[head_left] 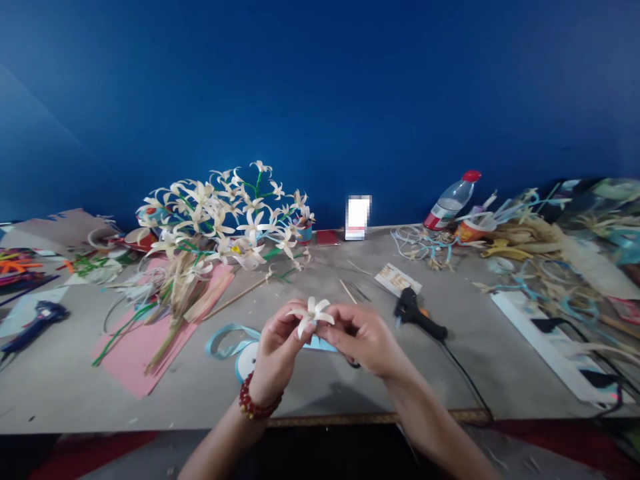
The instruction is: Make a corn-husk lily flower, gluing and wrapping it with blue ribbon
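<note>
Above the front middle of the table, my left hand [277, 343], with a red bead bracelet at the wrist, pinches a small handmade white flower [313, 315] from below. The flower faces up with its pointed petals spread. My right hand [365, 337] has its fingertips closed on the flower's right side; their exact grip is partly hidden. Under and behind the hands lies light blue ribbon [227, 337], along with a white and blue ribbon spool [247, 361]. A dark loop, perhaps a scissors handle, peeks out beneath my right hand.
A black glue gun [420, 315] lies right, its cable running off the front edge. Further right is a white power strip [550, 350]. White flowers [215, 213] on green stems stand back left, above pink paper [137, 357]. A blue glue gun [35, 327] and a bottle [453, 200] flank these.
</note>
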`<move>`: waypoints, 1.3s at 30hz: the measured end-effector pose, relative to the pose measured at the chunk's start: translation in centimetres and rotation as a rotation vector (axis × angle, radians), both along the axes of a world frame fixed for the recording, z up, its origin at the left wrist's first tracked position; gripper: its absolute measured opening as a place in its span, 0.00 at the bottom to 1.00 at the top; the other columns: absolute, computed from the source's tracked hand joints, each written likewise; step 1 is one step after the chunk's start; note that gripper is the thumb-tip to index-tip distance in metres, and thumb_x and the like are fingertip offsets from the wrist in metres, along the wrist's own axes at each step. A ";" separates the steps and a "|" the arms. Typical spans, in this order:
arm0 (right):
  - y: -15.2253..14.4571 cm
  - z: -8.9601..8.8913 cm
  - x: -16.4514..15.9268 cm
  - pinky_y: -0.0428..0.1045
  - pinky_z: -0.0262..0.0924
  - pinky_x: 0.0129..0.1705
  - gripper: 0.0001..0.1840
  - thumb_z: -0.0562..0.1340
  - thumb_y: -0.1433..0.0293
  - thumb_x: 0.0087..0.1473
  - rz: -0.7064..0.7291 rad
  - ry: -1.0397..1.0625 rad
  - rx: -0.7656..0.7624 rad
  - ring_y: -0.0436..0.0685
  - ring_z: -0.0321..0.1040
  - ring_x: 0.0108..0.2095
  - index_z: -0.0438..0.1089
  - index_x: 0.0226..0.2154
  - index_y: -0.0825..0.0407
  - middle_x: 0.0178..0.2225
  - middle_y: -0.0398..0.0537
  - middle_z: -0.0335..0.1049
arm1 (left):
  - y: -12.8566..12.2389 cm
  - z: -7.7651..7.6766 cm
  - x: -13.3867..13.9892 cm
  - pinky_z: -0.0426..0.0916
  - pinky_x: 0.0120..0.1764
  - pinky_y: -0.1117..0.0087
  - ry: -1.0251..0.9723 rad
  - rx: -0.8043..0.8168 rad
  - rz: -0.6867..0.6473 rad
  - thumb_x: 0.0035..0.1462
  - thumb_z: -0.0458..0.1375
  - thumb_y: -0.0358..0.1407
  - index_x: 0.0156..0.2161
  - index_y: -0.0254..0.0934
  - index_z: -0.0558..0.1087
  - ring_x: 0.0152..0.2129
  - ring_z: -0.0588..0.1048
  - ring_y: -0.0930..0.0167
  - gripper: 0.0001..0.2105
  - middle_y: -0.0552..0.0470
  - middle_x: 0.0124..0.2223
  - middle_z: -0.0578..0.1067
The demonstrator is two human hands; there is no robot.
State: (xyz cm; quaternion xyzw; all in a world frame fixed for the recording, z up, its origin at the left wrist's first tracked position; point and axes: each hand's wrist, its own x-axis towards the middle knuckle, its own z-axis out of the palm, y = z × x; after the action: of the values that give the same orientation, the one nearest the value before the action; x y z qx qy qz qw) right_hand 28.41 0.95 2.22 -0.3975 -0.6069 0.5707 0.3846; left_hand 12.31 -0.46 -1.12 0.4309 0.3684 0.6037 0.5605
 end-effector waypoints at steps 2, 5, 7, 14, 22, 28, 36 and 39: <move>-0.1 0.0 -0.1 0.43 0.41 0.16 0.18 0.66 0.57 0.54 -0.028 0.004 0.016 0.44 0.48 0.15 0.68 0.24 0.53 0.14 0.34 0.53 | 0.0 0.2 0.0 0.64 0.31 0.73 0.032 0.043 -0.005 0.53 0.67 0.38 0.33 0.36 0.78 0.29 0.69 0.71 0.07 0.50 0.33 0.74; -0.4 0.1 -0.3 0.43 0.39 0.16 0.19 0.67 0.57 0.53 -0.055 -0.008 0.031 0.44 0.47 0.15 0.65 0.22 0.52 0.14 0.33 0.51 | 0.1 0.4 0.1 0.65 0.34 0.73 -0.031 0.026 -0.034 0.51 0.68 0.37 0.32 0.37 0.78 0.30 0.71 0.71 0.07 0.51 0.33 0.74; -0.4 0.1 -0.4 0.43 0.40 0.16 0.19 0.67 0.57 0.53 -0.060 -0.014 0.030 0.44 0.47 0.15 0.64 0.22 0.51 0.14 0.33 0.52 | 0.2 0.3 0.1 0.65 0.33 0.73 -0.079 -0.030 -0.036 0.49 0.69 0.38 0.31 0.37 0.77 0.29 0.70 0.72 0.08 0.52 0.32 0.74; 0.2 -0.4 0.1 0.42 0.44 0.16 0.12 0.66 0.61 0.54 0.050 0.039 -0.060 0.44 0.52 0.13 0.72 0.29 0.53 0.14 0.34 0.57 | 0.2 0.0 -0.3 0.63 0.27 0.76 -0.138 -0.086 -0.051 0.48 0.70 0.37 0.31 0.36 0.76 0.23 0.67 0.76 0.09 0.53 0.30 0.71; 0.9 -0.5 -0.2 0.41 0.39 0.13 0.16 0.69 0.59 0.49 0.108 0.164 -0.210 0.42 0.48 0.11 0.70 0.25 0.54 0.12 0.33 0.58 | 0.4 0.6 -0.2 0.60 0.27 0.75 -0.188 -0.095 -0.143 0.50 0.68 0.39 0.29 0.35 0.75 0.23 0.63 0.75 0.10 0.54 0.27 0.68; 0.9 -1.0 -0.7 0.41 0.39 0.14 0.17 0.70 0.58 0.47 0.091 0.236 -0.233 0.42 0.47 0.12 0.69 0.24 0.53 0.13 0.33 0.57 | 0.7 0.9 -0.4 0.58 0.27 0.74 -0.210 -0.108 -0.169 0.50 0.68 0.39 0.29 0.35 0.75 0.23 0.61 0.75 0.10 0.54 0.27 0.67; 0.4 -0.8 -0.8 0.42 0.43 0.15 0.14 0.67 0.60 0.52 0.050 0.166 -0.091 0.43 0.47 0.13 0.68 0.25 0.52 0.14 0.33 0.54 | 0.7 0.9 -0.1 0.60 0.29 0.74 -0.246 -0.124 -0.137 0.48 0.69 0.37 0.28 0.35 0.77 0.24 0.64 0.75 0.08 0.52 0.29 0.70; 0.1 -0.6 -0.9 0.42 0.42 0.16 0.12 0.65 0.62 0.54 -0.031 0.078 0.002 0.44 0.48 0.15 0.68 0.26 0.52 0.16 0.34 0.54 | 0.7 0.7 0.4 0.64 0.33 0.74 -0.299 -0.147 -0.121 0.46 0.71 0.38 0.33 0.36 0.78 0.27 0.68 0.74 0.10 0.53 0.32 0.72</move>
State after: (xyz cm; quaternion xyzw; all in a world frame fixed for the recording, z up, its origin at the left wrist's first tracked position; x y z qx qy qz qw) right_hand 27.52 1.07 1.67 -0.3840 -0.5856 0.5792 0.4172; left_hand 12.74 0.22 -0.47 0.3155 0.2977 0.5976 0.6743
